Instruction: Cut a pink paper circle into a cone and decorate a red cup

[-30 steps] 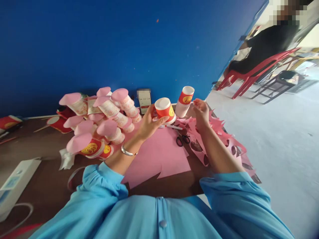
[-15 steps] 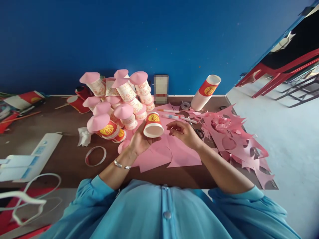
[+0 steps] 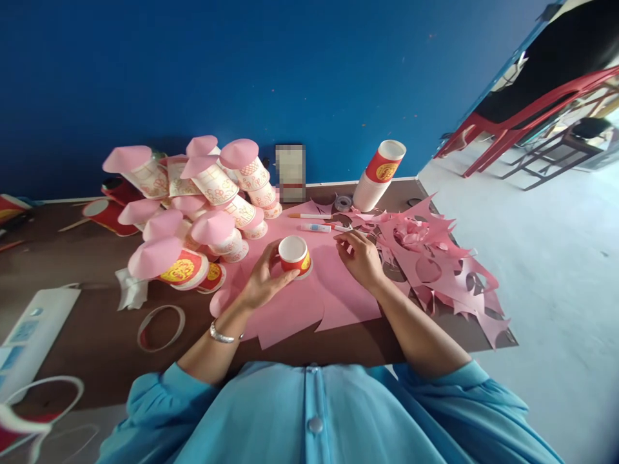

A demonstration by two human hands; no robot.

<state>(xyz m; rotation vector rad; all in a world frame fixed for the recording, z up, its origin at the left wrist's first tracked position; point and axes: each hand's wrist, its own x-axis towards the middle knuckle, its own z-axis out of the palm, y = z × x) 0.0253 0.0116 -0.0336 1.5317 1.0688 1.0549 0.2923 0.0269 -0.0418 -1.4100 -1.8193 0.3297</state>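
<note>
My left hand (image 3: 264,280) is wrapped round a red paper cup (image 3: 296,256) with a yellow emblem, over the pink paper (image 3: 345,296) in front of me. The cup's closed white base faces up, and its rim is at the bottom. My right hand (image 3: 360,258) hovers to the right of the cup, fingers curled and slightly apart, with nothing visible in them. Beyond the hands lie a glue stick (image 3: 316,227) and a pen (image 3: 309,216).
Several cups with pink cone tops (image 3: 213,180) crowd the left. A tall cup stack (image 3: 380,177) stands at the back right, beside a tape roll (image 3: 343,203). Cut pink scraps (image 3: 430,267) cover the right side. A power strip (image 3: 39,335) lies far left.
The cup in my left hand has turned over from mouth toward me to base up, and is lower at the paper. The view has shifted right.
</note>
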